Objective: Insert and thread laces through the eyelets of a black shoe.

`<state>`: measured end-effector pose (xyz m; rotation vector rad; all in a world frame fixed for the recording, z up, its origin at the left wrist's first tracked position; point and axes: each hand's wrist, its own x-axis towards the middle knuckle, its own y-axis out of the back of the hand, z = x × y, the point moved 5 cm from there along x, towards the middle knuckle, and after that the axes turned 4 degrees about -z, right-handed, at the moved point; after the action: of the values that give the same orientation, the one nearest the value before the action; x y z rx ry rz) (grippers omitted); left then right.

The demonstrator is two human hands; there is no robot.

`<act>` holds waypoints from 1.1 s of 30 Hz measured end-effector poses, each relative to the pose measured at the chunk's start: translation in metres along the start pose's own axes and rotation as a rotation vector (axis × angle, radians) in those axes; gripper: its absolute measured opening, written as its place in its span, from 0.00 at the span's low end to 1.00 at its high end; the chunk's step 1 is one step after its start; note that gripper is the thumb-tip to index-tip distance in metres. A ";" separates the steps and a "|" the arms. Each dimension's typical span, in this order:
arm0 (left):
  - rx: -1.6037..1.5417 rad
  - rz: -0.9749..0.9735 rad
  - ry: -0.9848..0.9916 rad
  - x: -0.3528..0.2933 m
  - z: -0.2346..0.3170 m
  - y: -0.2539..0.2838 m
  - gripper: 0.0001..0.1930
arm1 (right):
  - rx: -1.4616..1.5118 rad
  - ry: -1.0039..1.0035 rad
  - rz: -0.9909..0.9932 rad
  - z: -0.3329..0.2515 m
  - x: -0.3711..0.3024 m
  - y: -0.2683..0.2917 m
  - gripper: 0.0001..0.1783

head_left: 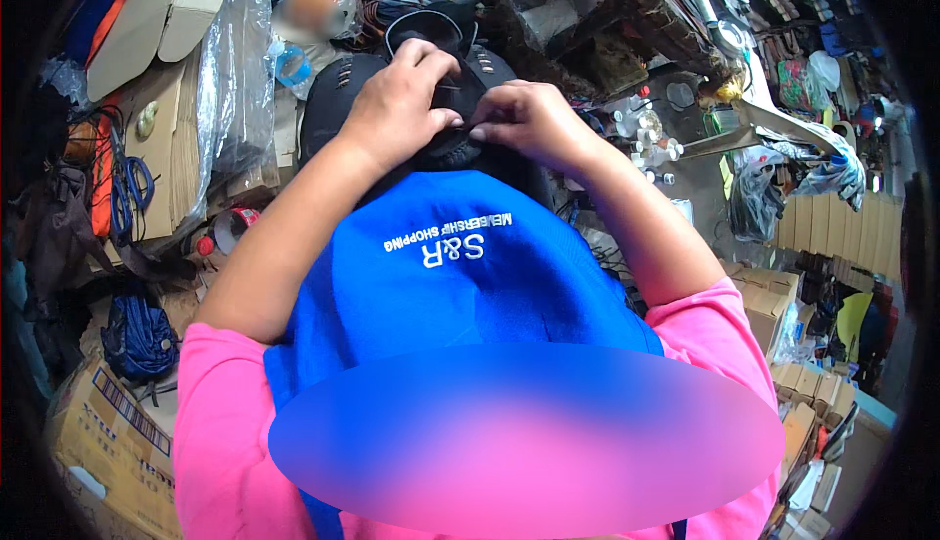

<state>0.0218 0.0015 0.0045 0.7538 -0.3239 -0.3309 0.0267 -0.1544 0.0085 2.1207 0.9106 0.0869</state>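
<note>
A black piece with a curved, loop-like rim (424, 23) lies over my lap between my knees; its exact kind I cannot make out. My left hand (406, 99) is closed on it, fingers bent over its left side and thumb pointing inward. Close beside that thumb, my right hand (519, 124) pinches the black piece's near right part, thumb against bent fingers. Whether something small sits in the pinch is hidden. Black trousers with pale-threaded slits (344, 72) cover my knees. A blue apron (421, 295) spreads below my hands.
Flattened cardboard (162, 139) and clear plastic sheeting (235, 99) stand at left, near blue-handled scissors (132, 186). Several small bottles (646, 129) stand on the right floor. A cardboard box (113, 452) is at lower left; more boxes (764, 300) line the right.
</note>
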 end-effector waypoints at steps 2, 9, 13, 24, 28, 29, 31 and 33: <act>0.073 0.008 0.066 -0.017 0.009 0.007 0.22 | 0.413 -0.098 0.004 0.013 -0.013 -0.001 0.14; 0.086 -0.401 0.274 -0.070 -0.018 0.055 0.11 | 1.639 0.255 0.150 0.051 -0.079 0.065 0.12; -0.161 -0.056 0.173 -0.045 -0.036 0.079 0.15 | 0.464 -0.311 0.159 0.067 -0.082 0.068 0.15; -1.695 0.100 0.503 -0.021 -0.061 0.028 0.22 | -0.527 -0.046 0.148 0.058 -0.104 -0.012 0.19; -1.149 0.041 0.545 -0.015 -0.084 0.051 0.20 | 0.982 -0.526 0.197 0.126 -0.120 -0.015 0.23; -0.887 0.072 0.541 -0.018 -0.099 0.063 0.21 | 1.257 -0.463 0.382 0.100 -0.118 0.000 0.26; -0.461 -0.020 0.540 -0.011 -0.135 0.085 0.21 | 0.554 -0.367 0.547 0.102 -0.112 0.041 0.27; -0.176 0.137 0.286 0.001 -0.159 0.081 0.22 | 0.169 -0.154 0.436 0.052 -0.072 0.056 0.28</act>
<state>0.1004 0.1533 -0.0466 0.5926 -0.0742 -0.1174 0.0244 -0.2568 0.0296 2.4160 0.3649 0.0683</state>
